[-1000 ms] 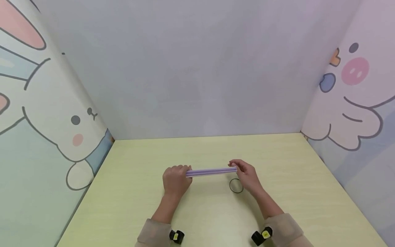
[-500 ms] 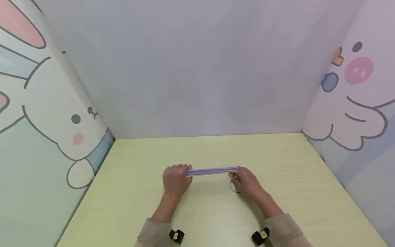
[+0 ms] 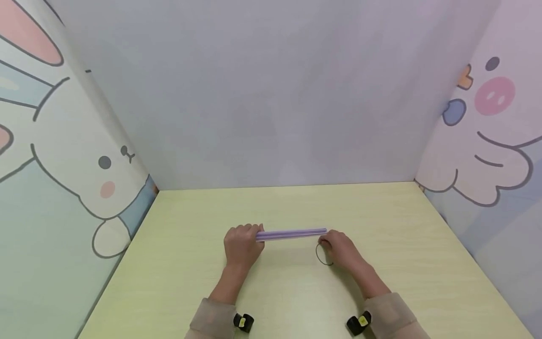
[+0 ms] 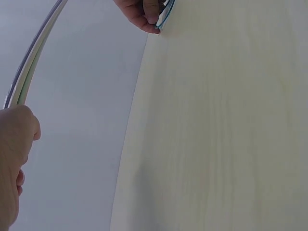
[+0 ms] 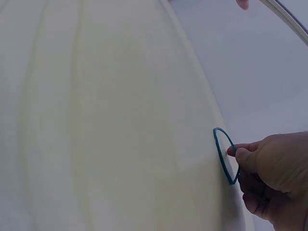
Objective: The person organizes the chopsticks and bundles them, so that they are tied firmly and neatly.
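Note:
A bundle of thin purple and pale straw-like sticks (image 3: 292,234) is held up level over the table in the head view. My left hand (image 3: 243,246) grips its left end in a fist. The left wrist view shows purple, whitish and greenish lengths rising from that fist (image 4: 17,159). Just below the bundle's free right end is my right hand (image 3: 342,248). Its thumb and forefinger pinch a thin rubber band (image 3: 319,259), which hangs as an open loop. The same rubber band (image 5: 221,156) looks teal in the right wrist view.
The pale yellow wooden table (image 3: 190,216) runs back to a plain grey wall (image 3: 271,94). Side panels printed with a rabbit (image 3: 72,155) and a pig (image 3: 508,155) stand left and right. A small black camera (image 3: 243,322) sits at the left cuff.
My right hand has left the bundle's right end and dropped slightly to the rubber band, now pinching it. The left hand keeps its grip, almost unmoved.

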